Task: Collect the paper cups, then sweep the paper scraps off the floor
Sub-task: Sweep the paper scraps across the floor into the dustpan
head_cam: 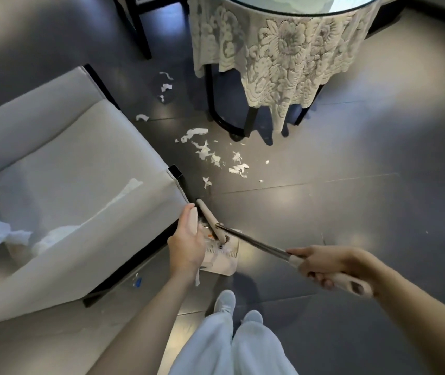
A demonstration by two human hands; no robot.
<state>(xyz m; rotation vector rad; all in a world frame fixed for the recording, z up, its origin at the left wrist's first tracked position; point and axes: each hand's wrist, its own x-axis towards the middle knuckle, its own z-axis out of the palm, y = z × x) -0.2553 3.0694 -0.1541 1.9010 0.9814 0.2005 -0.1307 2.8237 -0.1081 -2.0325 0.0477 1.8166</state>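
Head: left hand [187,242], dustpan [225,262]; right hand [321,262], broom [256,245]

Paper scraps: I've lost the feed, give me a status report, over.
Both busy: right hand gripping broom handle, left hand holding dustpan. Ahead, paper scraps unswept on floor. Either side, chair corner and table leg.

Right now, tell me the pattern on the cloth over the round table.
The tablecloth is cream lace with large flowers, seen best in the head view.
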